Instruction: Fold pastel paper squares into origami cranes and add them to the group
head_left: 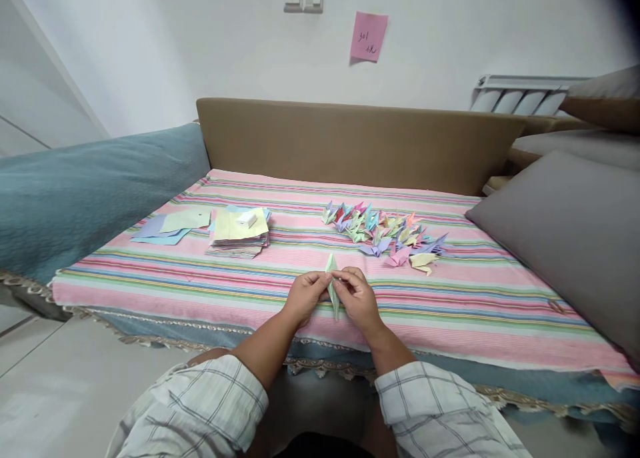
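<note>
A narrow, pointed piece of folded light-green paper is held upright over the near part of the striped sofa cover. My left hand pinches its left side between thumb and fingers. From the right, my right hand grips it the same way, and the two thumbs nearly meet at its middle. My fingers hide part of the folds. Just beyond my right hand lies a cluster of many-coloured folded paper cranes, with a pale yellow crane at its near edge.
At the left stands a stack of square paper with a small white block on top. Loose sheets lie beside it. A grey cushion fills the right end, and a brown backrest rises behind.
</note>
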`<action>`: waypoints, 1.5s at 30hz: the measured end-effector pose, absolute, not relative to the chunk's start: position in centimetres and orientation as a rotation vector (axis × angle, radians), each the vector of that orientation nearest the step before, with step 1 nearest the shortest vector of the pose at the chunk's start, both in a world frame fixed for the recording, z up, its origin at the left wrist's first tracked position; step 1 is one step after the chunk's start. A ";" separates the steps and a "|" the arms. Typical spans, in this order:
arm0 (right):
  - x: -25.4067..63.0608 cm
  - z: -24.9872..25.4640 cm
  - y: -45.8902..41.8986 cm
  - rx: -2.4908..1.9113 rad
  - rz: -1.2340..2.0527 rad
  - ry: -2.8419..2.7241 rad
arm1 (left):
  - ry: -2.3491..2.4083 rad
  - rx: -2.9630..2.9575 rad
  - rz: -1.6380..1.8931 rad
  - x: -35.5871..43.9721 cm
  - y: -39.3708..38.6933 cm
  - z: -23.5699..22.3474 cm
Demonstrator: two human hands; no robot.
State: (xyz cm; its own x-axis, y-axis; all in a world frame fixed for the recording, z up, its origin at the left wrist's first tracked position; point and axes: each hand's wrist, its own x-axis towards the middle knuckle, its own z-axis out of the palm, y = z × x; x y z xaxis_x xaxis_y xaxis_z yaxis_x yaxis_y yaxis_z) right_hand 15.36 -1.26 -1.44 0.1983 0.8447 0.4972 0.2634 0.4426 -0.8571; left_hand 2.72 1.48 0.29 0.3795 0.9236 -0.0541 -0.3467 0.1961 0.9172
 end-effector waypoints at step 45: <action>15.3 -3.3 -0.4 -0.939 0.862 -1.091 | 0.762 1.145 1.108 2.3 1.5 0.3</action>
